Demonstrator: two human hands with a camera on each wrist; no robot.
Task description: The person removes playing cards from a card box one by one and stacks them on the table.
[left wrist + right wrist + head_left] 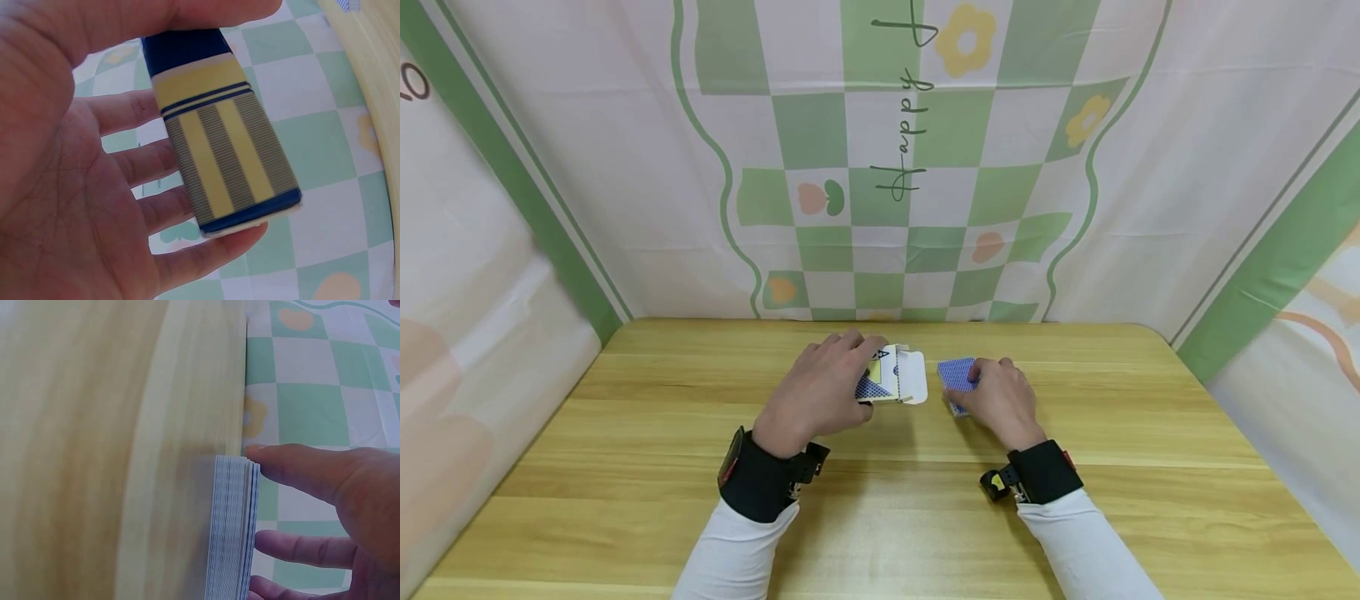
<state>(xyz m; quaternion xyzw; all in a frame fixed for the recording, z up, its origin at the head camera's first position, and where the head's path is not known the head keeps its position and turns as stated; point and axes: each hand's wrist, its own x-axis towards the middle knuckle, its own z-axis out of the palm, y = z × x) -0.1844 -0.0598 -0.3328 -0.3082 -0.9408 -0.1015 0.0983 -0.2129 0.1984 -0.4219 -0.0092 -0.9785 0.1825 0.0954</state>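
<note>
My left hand (823,383) holds an open playing-card box (872,382) above the table, thumb on the near side and fingers on the far side. Its white flap (913,377) sticks out to the right. The left wrist view shows one side of the box (219,144), striped yellow, grey and dark blue. To the right, a deck of cards (957,375) with blue patterned backs lies on the table. My right hand (1002,400) grips this deck with thumb and fingers. Up close, the stacked white card edges (231,525) show, with a few cards slightly uneven.
Both hands work over a light wooden table (662,467). A cloth (880,125) with green and white checks hangs behind its far edge, with more printed cloth at both sides. Each wrist wears a black strap (1047,473) with a small camera.
</note>
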